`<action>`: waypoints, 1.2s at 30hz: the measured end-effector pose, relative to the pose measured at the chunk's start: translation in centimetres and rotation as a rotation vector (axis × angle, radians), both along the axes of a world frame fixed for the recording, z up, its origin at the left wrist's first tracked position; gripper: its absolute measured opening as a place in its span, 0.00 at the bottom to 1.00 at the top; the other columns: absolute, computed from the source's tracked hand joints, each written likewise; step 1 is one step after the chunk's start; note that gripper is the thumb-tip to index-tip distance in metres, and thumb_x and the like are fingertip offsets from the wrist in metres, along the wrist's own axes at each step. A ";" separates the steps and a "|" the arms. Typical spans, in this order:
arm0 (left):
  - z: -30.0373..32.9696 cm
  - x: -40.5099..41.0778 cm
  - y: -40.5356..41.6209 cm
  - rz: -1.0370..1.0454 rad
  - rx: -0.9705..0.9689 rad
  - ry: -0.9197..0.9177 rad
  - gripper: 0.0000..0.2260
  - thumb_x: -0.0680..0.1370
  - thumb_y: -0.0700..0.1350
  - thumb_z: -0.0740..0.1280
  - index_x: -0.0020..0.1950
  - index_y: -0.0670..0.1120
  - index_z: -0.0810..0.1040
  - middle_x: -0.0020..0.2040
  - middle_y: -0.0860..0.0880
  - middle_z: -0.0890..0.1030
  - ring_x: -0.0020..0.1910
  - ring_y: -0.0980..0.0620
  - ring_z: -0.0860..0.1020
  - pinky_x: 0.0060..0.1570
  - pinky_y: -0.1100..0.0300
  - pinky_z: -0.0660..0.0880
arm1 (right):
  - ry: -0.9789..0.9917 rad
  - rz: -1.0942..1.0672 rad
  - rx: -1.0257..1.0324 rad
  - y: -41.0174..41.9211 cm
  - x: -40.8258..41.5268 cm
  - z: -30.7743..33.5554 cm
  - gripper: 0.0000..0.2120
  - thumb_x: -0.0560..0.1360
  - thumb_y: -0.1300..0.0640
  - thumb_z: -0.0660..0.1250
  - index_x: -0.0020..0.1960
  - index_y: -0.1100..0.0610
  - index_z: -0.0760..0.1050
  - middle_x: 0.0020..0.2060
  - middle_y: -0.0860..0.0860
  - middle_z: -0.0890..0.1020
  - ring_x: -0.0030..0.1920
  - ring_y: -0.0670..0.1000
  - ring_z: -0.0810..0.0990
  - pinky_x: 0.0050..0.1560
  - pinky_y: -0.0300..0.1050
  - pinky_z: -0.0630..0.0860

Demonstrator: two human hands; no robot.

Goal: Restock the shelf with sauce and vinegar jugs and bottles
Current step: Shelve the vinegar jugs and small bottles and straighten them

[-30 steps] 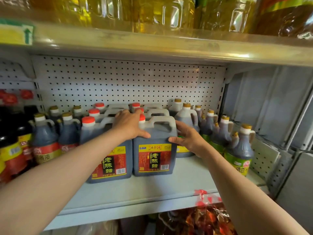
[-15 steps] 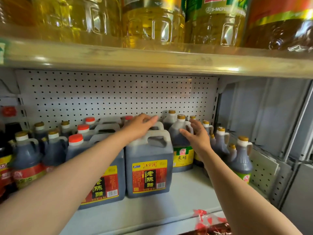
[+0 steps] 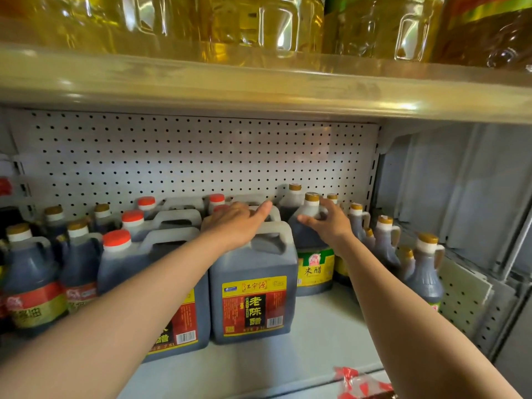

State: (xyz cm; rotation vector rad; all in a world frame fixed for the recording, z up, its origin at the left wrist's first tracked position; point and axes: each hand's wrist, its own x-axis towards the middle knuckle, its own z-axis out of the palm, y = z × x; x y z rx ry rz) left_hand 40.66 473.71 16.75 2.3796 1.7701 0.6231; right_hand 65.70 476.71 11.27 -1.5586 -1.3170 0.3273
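A: What lies nearest?
B: A red-and-clear plastic wrapper at the bottom edge, below the front lip of the shelf. Two bare forearms reach up and forward from the lower corners.

A: And the left hand?
B: The left hand lies palm down on top of the square dark vinegar jug at the front middle of the shelf, over its handle. The fingers are straight and relaxed, the forefinger pointing toward the back; they rest on it, not wrapped round it.

A: The right?
B: The right hand is at the shoulder of the round vinegar bottle with the yellow-green label, just right of the jug and behind it. Its fingers are spread and lightly bent against the neck; whether they truly clasp it, I cannot tell.

A: Farther back?
B: More red-capped jugs on the left, gold-capped bottles on the right, then the white pegboard. Above, yellow oil jugs stand on the upper shelf.
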 end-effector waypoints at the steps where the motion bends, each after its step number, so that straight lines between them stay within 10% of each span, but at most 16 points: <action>1: 0.0 0.0 0.0 0.003 0.004 0.003 0.42 0.70 0.76 0.36 0.64 0.56 0.76 0.67 0.50 0.74 0.65 0.43 0.73 0.57 0.49 0.70 | -0.018 -0.009 0.006 0.0 0.0 0.1 0.33 0.67 0.41 0.79 0.66 0.52 0.72 0.54 0.49 0.76 0.55 0.53 0.76 0.58 0.55 0.78; 12: 0.2 -0.1 -0.6 -0.013 -0.008 0.001 0.36 0.77 0.72 0.39 0.66 0.55 0.77 0.66 0.48 0.75 0.66 0.44 0.72 0.52 0.53 0.66 | -0.033 -0.043 -0.048 -0.9 -0.9 0.7 0.37 0.68 0.42 0.79 0.71 0.53 0.68 0.65 0.56 0.76 0.63 0.59 0.77 0.62 0.59 0.77; 17: 1.4 -4.4 -3.3 -0.243 0.195 -0.532 0.20 0.82 0.59 0.60 0.68 0.50 0.75 0.67 0.51 0.77 0.64 0.53 0.75 0.59 0.62 0.67 | -0.078 -0.120 0.069 -4.1 -3.2 3.1 0.43 0.69 0.42 0.78 0.76 0.56 0.64 0.72 0.57 0.70 0.72 0.58 0.69 0.71 0.59 0.69; 22: -1.5 -13.8 -5.3 0.044 0.603 -0.888 0.21 0.78 0.57 0.67 0.68 0.51 0.70 0.66 0.55 0.74 0.64 0.60 0.71 0.62 0.72 0.66 | -0.064 0.160 0.291 -9.5 -10.7 5.3 0.28 0.71 0.46 0.77 0.69 0.51 0.76 0.70 0.50 0.75 0.69 0.47 0.71 0.70 0.48 0.70; 26: -6.7 -18.2 -5.9 0.258 0.391 -0.877 0.26 0.78 0.56 0.68 0.72 0.47 0.70 0.68 0.49 0.75 0.67 0.49 0.73 0.68 0.51 0.70 | -0.308 0.394 0.259 -11.6 -17.2 5.2 0.21 0.70 0.44 0.77 0.61 0.47 0.82 0.61 0.49 0.81 0.68 0.52 0.73 0.69 0.47 0.69; 36: -9.3 -19.0 -5.6 0.153 0.007 -0.898 0.29 0.78 0.60 0.67 0.77 0.60 0.63 0.69 0.55 0.74 0.61 0.57 0.70 0.55 0.59 0.66 | -0.691 0.172 0.151 -8.3 -22.8 3.8 0.26 0.71 0.31 0.68 0.64 0.42 0.79 0.61 0.54 0.82 0.72 0.59 0.67 0.77 0.56 0.48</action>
